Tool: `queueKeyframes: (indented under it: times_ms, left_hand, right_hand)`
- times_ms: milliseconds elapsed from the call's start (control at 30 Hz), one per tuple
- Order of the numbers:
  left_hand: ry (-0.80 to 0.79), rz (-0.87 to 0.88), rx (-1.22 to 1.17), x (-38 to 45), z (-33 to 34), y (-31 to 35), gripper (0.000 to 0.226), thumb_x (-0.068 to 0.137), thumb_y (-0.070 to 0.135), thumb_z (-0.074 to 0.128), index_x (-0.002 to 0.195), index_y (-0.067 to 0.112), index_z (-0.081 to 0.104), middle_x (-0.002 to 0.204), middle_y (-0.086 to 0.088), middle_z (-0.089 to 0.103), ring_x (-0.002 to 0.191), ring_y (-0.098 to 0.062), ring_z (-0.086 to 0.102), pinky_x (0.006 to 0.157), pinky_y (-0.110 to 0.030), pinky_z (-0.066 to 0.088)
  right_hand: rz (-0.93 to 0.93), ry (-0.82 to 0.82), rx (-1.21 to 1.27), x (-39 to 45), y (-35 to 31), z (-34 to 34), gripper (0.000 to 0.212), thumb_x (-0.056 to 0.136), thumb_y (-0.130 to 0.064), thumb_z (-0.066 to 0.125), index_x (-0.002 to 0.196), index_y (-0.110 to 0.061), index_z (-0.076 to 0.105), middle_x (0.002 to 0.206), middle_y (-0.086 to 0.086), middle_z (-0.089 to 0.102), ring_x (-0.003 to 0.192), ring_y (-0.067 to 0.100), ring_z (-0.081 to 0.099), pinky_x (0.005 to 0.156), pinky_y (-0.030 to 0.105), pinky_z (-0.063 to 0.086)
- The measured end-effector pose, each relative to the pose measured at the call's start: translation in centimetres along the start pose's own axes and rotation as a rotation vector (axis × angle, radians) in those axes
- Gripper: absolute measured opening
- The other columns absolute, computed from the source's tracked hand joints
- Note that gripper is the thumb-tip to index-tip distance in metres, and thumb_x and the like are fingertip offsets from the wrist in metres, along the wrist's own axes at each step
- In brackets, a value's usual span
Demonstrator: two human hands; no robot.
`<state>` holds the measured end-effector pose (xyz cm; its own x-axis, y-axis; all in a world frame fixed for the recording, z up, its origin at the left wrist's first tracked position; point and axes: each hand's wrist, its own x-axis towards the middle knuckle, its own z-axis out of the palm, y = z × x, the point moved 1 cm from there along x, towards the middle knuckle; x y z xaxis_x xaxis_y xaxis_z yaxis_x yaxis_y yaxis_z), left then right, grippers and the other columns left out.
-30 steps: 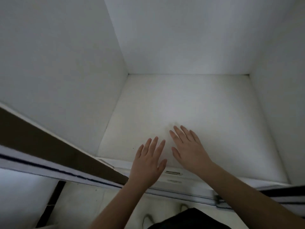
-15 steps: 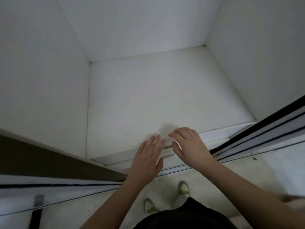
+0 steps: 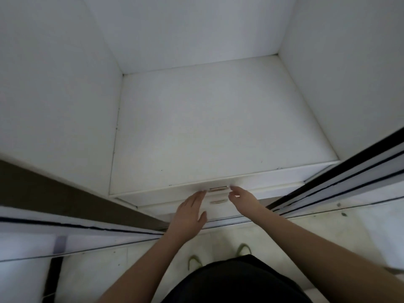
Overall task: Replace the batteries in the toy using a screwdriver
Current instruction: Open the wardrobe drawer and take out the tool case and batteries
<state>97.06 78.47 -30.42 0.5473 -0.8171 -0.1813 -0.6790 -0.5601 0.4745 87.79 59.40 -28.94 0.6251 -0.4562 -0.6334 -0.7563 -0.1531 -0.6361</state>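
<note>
Both hands hover empty either side of the top drawer handle (image 3: 217, 189), left hand (image 3: 189, 212) flat, right hand (image 3: 241, 196) loosely curled, seemingly to pull it.

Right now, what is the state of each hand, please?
Left hand: open, fingers straight, holding nothing.
Right hand: open, fingers loosely curled beside the small metal drawer handle, holding nothing.
</note>
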Motion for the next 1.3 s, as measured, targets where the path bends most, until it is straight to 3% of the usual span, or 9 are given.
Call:
queueKeyframes:
  times_ms: [100,233,300,367,500,800,1033,1300]
  left_hand:
    - [0.047,-0.052,-0.058,0.2,0.0,0.6,0.063,0.094,0.027,0.052,0.150,0.012,0.028,0.152,-0.007,0.037,0.137,-0.022,0.039,0.111,-0.021,0.020]
    - [0.107,-0.065,-0.073,0.0,0.0,0.8,0.061,0.093,0.026,0.053,0.149,0.014,0.031,0.149,-0.007,0.042,0.134,-0.021,0.042,0.110,-0.023,0.024]
    - [0.139,-0.071,-0.073,-0.2,-0.4,0.9,0.060,0.094,0.025,0.053,0.150,0.017,0.031,0.150,-0.004,0.041,0.135,-0.019,0.041,0.110,-0.023,0.024]
    - [0.170,-0.064,-0.063,-0.4,-0.9,1.0,0.059,0.095,0.024,0.053,0.149,0.017,0.032,0.150,-0.003,0.041,0.135,-0.018,0.040,0.111,-0.025,0.026]
    - [0.223,-0.014,-0.011,-0.6,-2.0,1.1,0.056,0.094,0.023,0.053,0.147,0.017,0.037,0.146,-0.002,0.045,0.132,-0.017,0.042,0.110,-0.029,0.030]
    - [0.243,0.184,0.147,-1.1,-2.7,1.0,0.054,0.090,0.021,0.050,0.143,0.015,0.040,0.140,-0.003,0.049,0.131,-0.019,0.042,0.111,-0.036,0.037]
    - [0.300,0.270,0.216,-0.8,-3.2,1.3,0.053,0.087,0.019,0.048,0.140,0.013,0.046,0.139,-0.003,0.050,0.129,-0.021,0.044,0.114,-0.034,0.026]
    - [0.255,0.324,0.258,-0.6,-3.4,0.6,0.056,0.085,0.019,0.049,0.140,0.012,0.046,0.140,-0.004,0.050,0.128,-0.021,0.046,0.114,-0.036,0.027]
  right_hand:
    - [0.033,-0.019,0.088,0.7,-0.1,0.4,0.046,0.096,-0.024,0.046,0.141,-0.018,0.046,0.132,0.004,0.055,0.099,0.017,0.054,0.081,0.023,0.038]
    - [0.039,0.011,0.063,1.4,-0.4,0.4,0.034,0.093,-0.020,0.049,0.126,-0.014,0.056,0.114,0.008,0.064,0.101,0.024,0.058,0.080,0.028,0.040]
    - [0.049,0.024,0.036,1.6,-0.2,0.7,0.026,0.095,-0.026,0.048,0.109,-0.008,0.062,0.097,0.009,0.066,0.090,0.025,0.059,0.076,0.032,0.042]
    - [0.063,0.039,0.045,1.8,0.0,1.0,0.035,0.096,-0.036,0.049,0.098,-0.004,0.064,0.087,0.010,0.065,0.079,0.025,0.058,0.070,0.032,0.042]
    - [0.083,-0.005,0.283,1.7,0.4,1.3,0.020,0.098,-0.029,0.050,0.088,-0.014,0.060,0.087,0.005,0.067,0.077,0.019,0.063,0.066,0.028,0.044]
    - [0.082,-0.046,0.359,0.4,-0.6,1.2,0.020,0.100,-0.024,0.044,0.092,-0.013,0.058,0.083,-0.001,0.070,0.073,0.013,0.064,0.066,0.028,0.041]
    - [0.099,-0.026,0.351,-0.2,-1.2,1.4,0.020,0.101,-0.024,0.042,0.094,-0.013,0.057,0.082,-0.002,0.068,0.074,0.012,0.061,0.065,0.028,0.039]
    - [0.138,-0.001,0.395,-0.3,-1.4,1.7,0.020,0.100,-0.026,0.044,0.095,-0.012,0.058,0.082,-0.003,0.068,0.078,0.013,0.062,0.069,0.029,0.039]
